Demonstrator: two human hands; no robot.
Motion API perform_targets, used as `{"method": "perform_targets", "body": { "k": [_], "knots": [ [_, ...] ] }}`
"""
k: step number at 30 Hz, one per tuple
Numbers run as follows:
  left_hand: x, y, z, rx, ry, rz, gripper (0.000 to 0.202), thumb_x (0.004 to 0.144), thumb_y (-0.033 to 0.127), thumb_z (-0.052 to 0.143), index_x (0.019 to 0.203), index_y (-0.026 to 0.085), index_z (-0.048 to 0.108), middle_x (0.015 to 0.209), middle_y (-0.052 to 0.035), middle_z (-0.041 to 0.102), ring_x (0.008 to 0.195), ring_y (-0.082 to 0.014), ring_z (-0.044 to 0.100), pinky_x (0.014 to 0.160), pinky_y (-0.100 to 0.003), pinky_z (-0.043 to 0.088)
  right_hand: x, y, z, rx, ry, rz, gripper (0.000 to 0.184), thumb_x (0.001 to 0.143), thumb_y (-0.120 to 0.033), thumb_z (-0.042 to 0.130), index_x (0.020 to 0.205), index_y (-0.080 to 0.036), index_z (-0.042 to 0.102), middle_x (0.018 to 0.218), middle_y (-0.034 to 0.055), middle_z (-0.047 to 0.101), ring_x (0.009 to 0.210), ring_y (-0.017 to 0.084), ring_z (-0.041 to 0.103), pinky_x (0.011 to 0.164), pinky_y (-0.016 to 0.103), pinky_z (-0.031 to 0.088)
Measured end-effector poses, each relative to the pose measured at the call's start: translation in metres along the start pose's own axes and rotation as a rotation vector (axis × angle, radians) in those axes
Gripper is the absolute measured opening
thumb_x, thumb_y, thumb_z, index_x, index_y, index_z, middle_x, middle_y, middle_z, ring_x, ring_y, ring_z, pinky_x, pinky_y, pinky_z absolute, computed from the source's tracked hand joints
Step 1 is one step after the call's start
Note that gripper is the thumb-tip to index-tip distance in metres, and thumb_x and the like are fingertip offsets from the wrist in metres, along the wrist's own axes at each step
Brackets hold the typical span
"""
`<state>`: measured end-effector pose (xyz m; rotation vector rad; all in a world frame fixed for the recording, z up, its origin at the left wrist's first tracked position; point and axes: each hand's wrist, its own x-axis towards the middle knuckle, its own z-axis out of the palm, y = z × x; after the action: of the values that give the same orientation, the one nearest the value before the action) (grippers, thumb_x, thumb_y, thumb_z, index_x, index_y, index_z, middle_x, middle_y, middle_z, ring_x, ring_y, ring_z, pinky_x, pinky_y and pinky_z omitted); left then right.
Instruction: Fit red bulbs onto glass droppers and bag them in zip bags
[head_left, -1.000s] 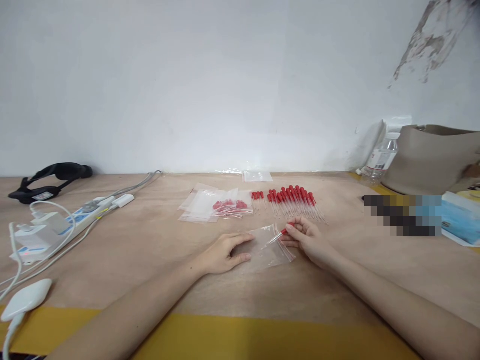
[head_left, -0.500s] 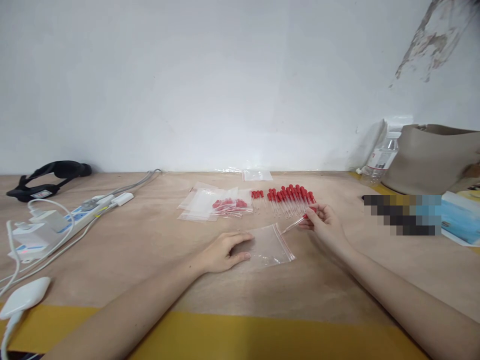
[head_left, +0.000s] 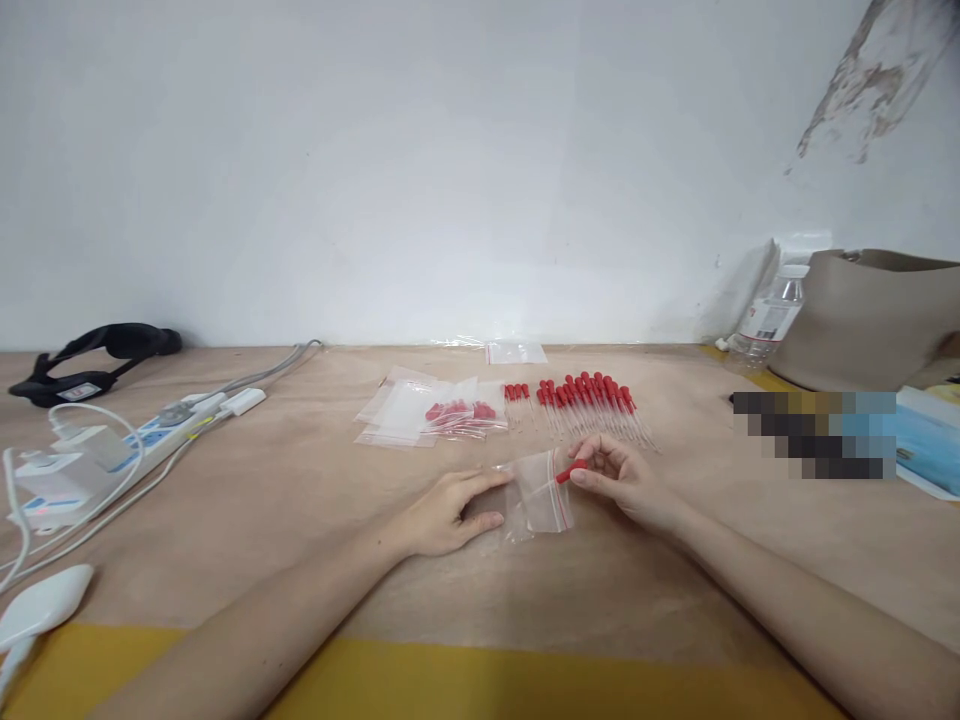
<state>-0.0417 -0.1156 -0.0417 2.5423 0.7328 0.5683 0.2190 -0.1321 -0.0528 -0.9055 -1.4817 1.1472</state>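
Between the fingers and thumb of my right hand (head_left: 611, 480) is the red rubber bulb of a dropper (head_left: 573, 471). The dropper's clear tube lies inside a small clear zip bag (head_left: 541, 505), while the bulb sticks out past the bag's red-lined mouth. My left hand (head_left: 454, 512) rests at the bag's other end, thumb and index finger apart and touching the plastic. Beyond my right hand lies a row of red-bulbed droppers (head_left: 592, 395), with a smaller group of droppers (head_left: 516, 392) to its left.
Left of the droppers are filled bags (head_left: 461, 418) and flat zip bags (head_left: 401, 405). Another bag (head_left: 516, 352) lies by the wall. A power strip (head_left: 161, 430) with cables and a black strap (head_left: 97, 360) are left; a bottle (head_left: 772, 315) and grey-brown bin (head_left: 862, 320) right.
My right hand has moved left and slightly nearer, sliding the dropper's tube into the bag up to near the bulb. My left hand has stayed on the bag.
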Motion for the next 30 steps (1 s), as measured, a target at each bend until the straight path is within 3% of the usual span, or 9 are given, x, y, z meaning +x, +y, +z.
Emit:
{"method": "perform_targets", "body": {
  "k": [4, 9, 16, 19, 23, 28, 30],
  "knots": [
    [0.001, 0.002, -0.001, -0.012, -0.027, 0.022, 0.039, 0.085, 0.032, 0.045, 0.123, 0.023, 0.045, 0.124, -0.0056, 0.051, 0.115, -0.0197, 0.045, 0.098, -0.036, 0.035, -0.002, -0.001, 0.004, 0.092, -0.096, 0.041, 0.026, 0.074, -0.039, 0.058, 0.081, -0.023, 0.039, 0.09, 0.0002, 0.056, 0.061, 0.009, 0.053, 0.058, 0.026, 0.045],
    [0.001, 0.002, -0.001, -0.004, -0.03, 0.037, 0.048, 0.08, 0.038, 0.051, 0.124, 0.022, 0.044, 0.124, -0.007, 0.05, 0.114, -0.0213, 0.046, 0.097, -0.036, 0.035, -0.006, 0.0, 0.01, 0.035, -0.224, 0.081, 0.024, 0.076, -0.04, 0.056, 0.08, -0.022, 0.04, 0.078, -0.0021, 0.056, 0.069, 0.01, 0.053, 0.066, 0.026, 0.043],
    [0.0, 0.0, 0.0, -0.008, -0.034, 0.046, 0.042, 0.082, 0.036, 0.05, 0.121, 0.02, 0.048, 0.124, -0.0082, 0.05, 0.115, -0.0199, 0.046, 0.099, -0.035, 0.033, 0.001, 0.013, 0.006, -0.087, -0.045, 0.146, 0.029, 0.068, -0.039, 0.064, 0.076, -0.02, 0.043, 0.06, -0.0056, 0.053, 0.048, 0.007, 0.046, 0.047, 0.021, 0.037],
    [0.0, 0.0, 0.0, -0.005, -0.039, 0.048, 0.042, 0.081, 0.036, 0.051, 0.12, 0.02, 0.049, 0.123, -0.0081, 0.051, 0.114, -0.0199, 0.046, 0.099, -0.036, 0.033, 0.001, 0.012, 0.004, -0.083, -0.134, 0.165, 0.028, 0.07, -0.04, 0.063, 0.073, -0.018, 0.045, 0.062, -0.0046, 0.052, 0.051, 0.006, 0.046, 0.049, 0.02, 0.037],
    [0.001, 0.003, 0.0, -0.002, -0.03, 0.038, 0.043, 0.081, 0.036, 0.051, 0.121, 0.02, 0.048, 0.122, -0.0075, 0.052, 0.114, -0.0198, 0.046, 0.099, -0.036, 0.033, -0.004, 0.004, 0.001, 0.035, -0.325, 0.254, 0.032, 0.072, -0.038, 0.061, 0.092, -0.017, 0.047, 0.083, 0.0009, 0.057, 0.07, 0.009, 0.055, 0.065, 0.024, 0.044],
    [0.003, 0.008, 0.001, 0.02, -0.026, 0.01, 0.04, 0.083, 0.033, 0.049, 0.12, 0.018, 0.049, 0.119, -0.0074, 0.054, 0.114, -0.0189, 0.046, 0.1, -0.035, 0.032, -0.008, 0.005, 0.007, 0.029, -0.262, 0.368, 0.037, 0.076, -0.051, 0.051, 0.094, -0.02, 0.04, 0.066, -0.0027, 0.055, 0.054, 0.012, 0.058, 0.049, 0.025, 0.045],
    [0.003, 0.009, 0.002, 0.023, -0.029, 0.0, 0.039, 0.083, 0.033, 0.048, 0.12, 0.018, 0.049, 0.119, -0.0077, 0.054, 0.114, -0.0188, 0.045, 0.1, -0.035, 0.032, -0.007, 0.01, 0.011, 0.012, -0.218, 0.319, 0.034, 0.076, -0.049, 0.052, 0.09, -0.019, 0.044, 0.068, -0.0016, 0.056, 0.059, 0.012, 0.058, 0.054, 0.026, 0.046]
  ]
}}
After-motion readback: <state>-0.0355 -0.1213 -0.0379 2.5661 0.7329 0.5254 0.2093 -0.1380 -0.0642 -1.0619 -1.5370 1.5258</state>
